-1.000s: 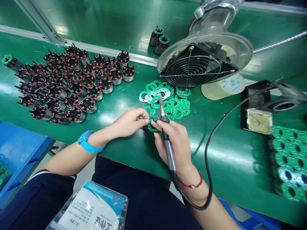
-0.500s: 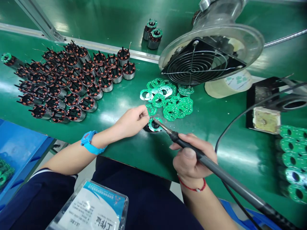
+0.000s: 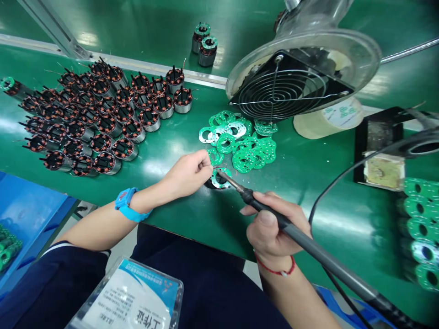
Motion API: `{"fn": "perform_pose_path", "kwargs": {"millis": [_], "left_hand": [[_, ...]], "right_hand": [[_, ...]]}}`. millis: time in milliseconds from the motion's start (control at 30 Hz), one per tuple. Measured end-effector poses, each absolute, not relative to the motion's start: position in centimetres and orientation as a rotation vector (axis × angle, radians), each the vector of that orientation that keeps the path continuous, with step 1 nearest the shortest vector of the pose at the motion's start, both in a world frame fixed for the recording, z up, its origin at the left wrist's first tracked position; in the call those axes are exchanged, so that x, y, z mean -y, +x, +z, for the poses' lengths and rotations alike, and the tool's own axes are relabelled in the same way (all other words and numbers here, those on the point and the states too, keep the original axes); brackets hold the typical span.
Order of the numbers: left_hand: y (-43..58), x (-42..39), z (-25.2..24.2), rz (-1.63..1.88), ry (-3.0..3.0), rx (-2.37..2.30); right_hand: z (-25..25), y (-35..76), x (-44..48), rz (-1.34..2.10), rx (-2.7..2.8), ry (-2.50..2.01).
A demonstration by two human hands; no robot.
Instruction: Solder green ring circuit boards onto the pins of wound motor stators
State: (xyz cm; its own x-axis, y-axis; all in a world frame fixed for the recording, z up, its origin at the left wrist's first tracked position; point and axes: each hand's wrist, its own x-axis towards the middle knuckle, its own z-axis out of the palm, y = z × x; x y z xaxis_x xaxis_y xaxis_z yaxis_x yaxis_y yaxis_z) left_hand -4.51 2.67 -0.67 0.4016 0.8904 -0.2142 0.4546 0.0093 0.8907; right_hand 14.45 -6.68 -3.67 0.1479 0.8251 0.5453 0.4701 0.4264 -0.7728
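Observation:
My left hand [image 3: 188,172] is pinched shut at the edge of a green ring-shaped circuit board [image 3: 219,178] that sits on top of a stator on the green bench; what the fingertips grip is too small to make out. My right hand [image 3: 274,226] is wrapped round a dark soldering iron [image 3: 295,237], whose metal tip touches the board's left edge beside my left fingertips. A loose pile of green ring boards [image 3: 243,141] lies just beyond.
Rows of copper-wound stators [image 3: 92,119] fill the left of the bench. A fume extractor fan [image 3: 291,87] hangs over the back right, with a tape roll [image 3: 329,121] under it. An iron stand with sponge [image 3: 382,167] and more green boards [image 3: 420,224] sit right.
A second ago my right hand held the iron upright over the board. It has since drawn back toward me and laid the iron low, tip on the board. My left hand stayed pinched.

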Motion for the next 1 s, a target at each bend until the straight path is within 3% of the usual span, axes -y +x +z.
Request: {"fn": "perform_pose_path", "kwargs": {"millis": [133, 433, 633, 1000], "left_hand": [[-4.3, -2.7, -0.4, 0.518, 1.653, -1.225], [-4.7, -2.7, -0.5, 0.541, 1.67, -1.171], [-5.1, -1.7, -1.2, 0.381, 2.076, -0.977], [-3.6, -1.1, -2.8, 0.559, 2.15, -0.979]], "right_hand": [[-2.9, 13.5, 5.8, 0.254, 1.488, -1.223], [-3.9, 13.4, 4.3, 0.649, 1.638, -1.41], [-3.7, 13.2, 4.7, 0.557, 1.636, -1.408], [-3.6, 12.4, 5.3, 0.311, 1.587, -1.549]]}}
